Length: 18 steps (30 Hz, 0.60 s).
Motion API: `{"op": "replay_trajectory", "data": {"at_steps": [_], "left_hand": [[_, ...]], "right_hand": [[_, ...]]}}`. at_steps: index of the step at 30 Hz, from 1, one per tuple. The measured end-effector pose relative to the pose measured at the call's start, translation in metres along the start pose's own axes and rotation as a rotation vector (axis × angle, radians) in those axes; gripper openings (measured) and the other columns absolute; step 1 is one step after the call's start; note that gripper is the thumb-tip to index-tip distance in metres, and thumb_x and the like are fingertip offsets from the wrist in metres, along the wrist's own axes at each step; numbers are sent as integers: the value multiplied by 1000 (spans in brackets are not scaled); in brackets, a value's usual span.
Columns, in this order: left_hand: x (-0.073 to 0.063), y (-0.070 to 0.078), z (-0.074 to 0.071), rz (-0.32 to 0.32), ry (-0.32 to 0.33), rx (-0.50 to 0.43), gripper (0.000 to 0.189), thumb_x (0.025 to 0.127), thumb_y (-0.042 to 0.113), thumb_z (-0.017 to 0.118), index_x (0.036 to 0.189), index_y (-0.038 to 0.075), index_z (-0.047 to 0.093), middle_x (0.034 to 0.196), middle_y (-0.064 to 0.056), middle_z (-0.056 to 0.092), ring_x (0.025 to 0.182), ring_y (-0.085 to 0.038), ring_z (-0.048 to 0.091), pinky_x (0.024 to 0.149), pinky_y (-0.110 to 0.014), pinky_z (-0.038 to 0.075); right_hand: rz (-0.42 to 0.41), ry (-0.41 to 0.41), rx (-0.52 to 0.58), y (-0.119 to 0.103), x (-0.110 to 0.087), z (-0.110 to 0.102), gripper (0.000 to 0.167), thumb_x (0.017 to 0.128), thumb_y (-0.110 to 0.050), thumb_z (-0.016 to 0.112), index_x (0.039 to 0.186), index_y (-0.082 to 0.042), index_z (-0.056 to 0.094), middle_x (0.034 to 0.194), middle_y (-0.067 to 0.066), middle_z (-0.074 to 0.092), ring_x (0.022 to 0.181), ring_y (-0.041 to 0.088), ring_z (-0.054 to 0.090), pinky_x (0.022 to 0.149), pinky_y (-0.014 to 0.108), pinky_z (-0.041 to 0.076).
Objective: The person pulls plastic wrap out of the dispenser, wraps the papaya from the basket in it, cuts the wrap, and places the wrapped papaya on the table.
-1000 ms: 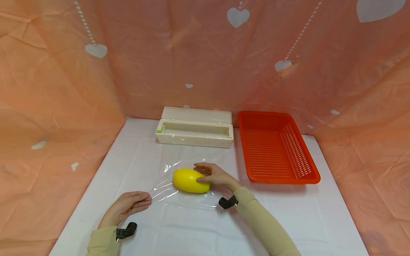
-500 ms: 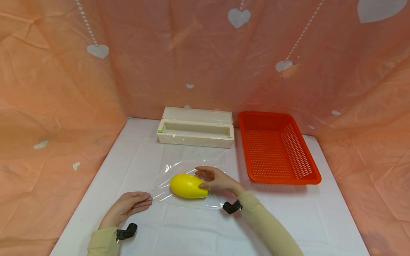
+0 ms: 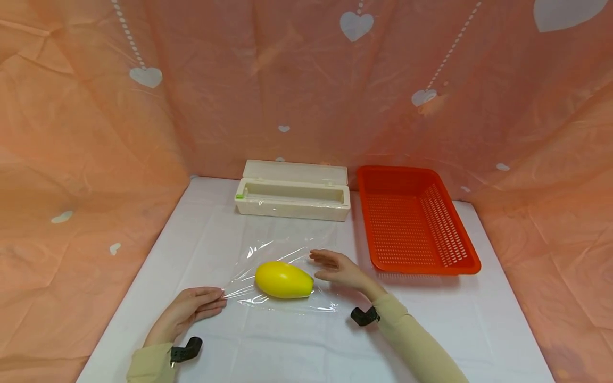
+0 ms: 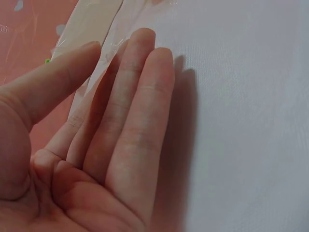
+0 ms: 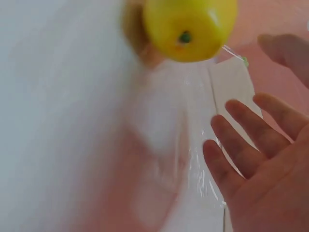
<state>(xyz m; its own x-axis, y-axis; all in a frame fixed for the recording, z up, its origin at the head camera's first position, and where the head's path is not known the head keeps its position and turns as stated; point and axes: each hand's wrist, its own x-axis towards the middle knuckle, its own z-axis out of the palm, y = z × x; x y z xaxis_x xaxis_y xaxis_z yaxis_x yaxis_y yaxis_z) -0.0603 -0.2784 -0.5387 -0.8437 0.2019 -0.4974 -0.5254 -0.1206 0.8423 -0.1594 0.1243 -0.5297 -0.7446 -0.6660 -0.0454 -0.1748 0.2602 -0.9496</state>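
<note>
A smooth yellow fruit, shaped like a papaya (image 3: pixel 283 280) with a greenish stem end, lies on a sheet of clear plastic wrap (image 3: pixel 261 248) on the white tabletop. The wrap's left corner is pinched by my left hand (image 3: pixel 189 307), between the thumb and the index finger, drawing folds toward it. Just right of the fruit, my right hand (image 3: pixel 341 270) hovers with fingers spread and nothing in its grasp. The right wrist view shows a gap between those fingers (image 5: pixel 241 133) and the papaya (image 5: pixel 190 29), whose dark stem spot faces the camera.
Behind the wrap stands a long cream wrap dispenser box (image 3: pixel 293 208) with its lid raised; the sheet reaches up to its front. To the right sits a red perforated basket (image 3: pixel 423 269). An orange cloth (image 3: pixel 306 106) with white hearts surrounds the table.
My right hand has let go of the papaya and moved off to the right. The papaya has come slightly nearer the front and turned a little. My left hand stays put.
</note>
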Motion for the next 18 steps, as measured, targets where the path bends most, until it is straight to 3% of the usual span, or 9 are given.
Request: {"op": "replay_trajectory", "data": {"at_steps": [2,5,8,11,14,18], "left_hand": [[0,0,-1,5,-6,3,37,95,10,61,120,-15,53,104,-16,68,96,-25,67,87,-37,53],[-1,0,-1,16,-16,4,35,95,9,60,120,-15,54,104,-16,68,96,-24,67,87,-36,53],[-2,0,-1,29,-13,-1,35,95,8,59,120,-16,52,105,-16,68,96,-23,67,87,-36,53],[-1,0,0,38,-4,9,40,95,9,60,123,-18,48,107,-17,67,98,-24,66,88,-36,52],[-1,1,1,42,7,29,46,95,10,61,126,-20,45,108,-19,66,98,-25,66,88,-36,52],[-1,2,3,60,11,54,46,96,8,58,127,-21,42,109,-19,66,98,-24,66,88,-36,52]], "right_hand": [[-22,26,-105,-2,-12,-1,64,89,-21,70,144,-7,41,143,8,46,130,26,42,108,47,33],[-103,40,-373,-6,-29,1,71,88,-25,71,148,-15,36,150,-1,37,135,19,35,110,44,31],[-265,18,-692,-9,-39,7,79,85,-26,73,151,-19,30,155,1,27,138,19,30,110,42,30],[-446,-31,-945,-11,-43,14,84,82,-28,74,152,-17,28,157,6,21,140,25,26,112,44,27],[-559,-98,-1108,-9,-45,19,82,82,-31,71,151,-17,29,158,7,16,141,31,21,114,46,21],[-622,-173,-1226,-5,-45,21,76,85,-38,67,150,-20,33,159,4,13,143,34,15,115,49,14]]}}
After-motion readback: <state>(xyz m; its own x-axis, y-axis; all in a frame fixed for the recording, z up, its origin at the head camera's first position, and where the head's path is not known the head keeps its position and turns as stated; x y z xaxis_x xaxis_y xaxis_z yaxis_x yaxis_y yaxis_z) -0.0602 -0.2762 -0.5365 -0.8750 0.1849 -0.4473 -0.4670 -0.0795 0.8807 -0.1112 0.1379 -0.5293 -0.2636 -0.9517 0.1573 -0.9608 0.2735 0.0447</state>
